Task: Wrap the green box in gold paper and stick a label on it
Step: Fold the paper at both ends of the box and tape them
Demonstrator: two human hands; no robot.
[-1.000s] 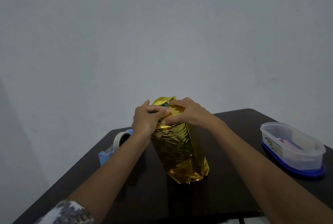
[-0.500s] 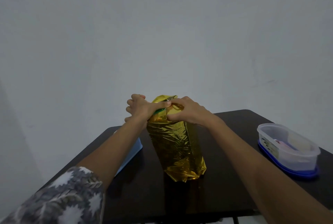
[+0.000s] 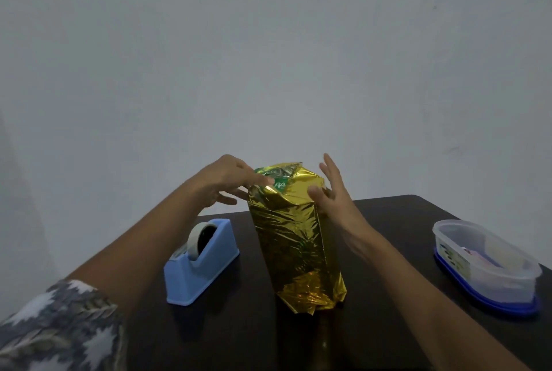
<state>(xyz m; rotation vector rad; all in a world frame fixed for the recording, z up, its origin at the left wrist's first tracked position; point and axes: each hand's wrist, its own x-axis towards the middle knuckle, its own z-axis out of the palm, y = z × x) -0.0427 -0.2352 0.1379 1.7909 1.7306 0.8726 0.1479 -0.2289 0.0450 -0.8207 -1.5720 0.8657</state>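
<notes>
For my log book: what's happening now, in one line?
left hand: touching gold paper top | right hand: open beside it | green box: top showing

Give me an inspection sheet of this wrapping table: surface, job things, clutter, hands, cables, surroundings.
Surface: dark table.
Job's things: green box upright in gold paper, top end open, green showing; no label seen.
Clutter: blue tape dispenser left of the box; clear tub on a blue base, right.
Hands: left hand touches the paper's top, fingers relaxed; right hand flat against its upper right side.
Cables: nothing seen.
Surroundings: plain pale wall.
</notes>
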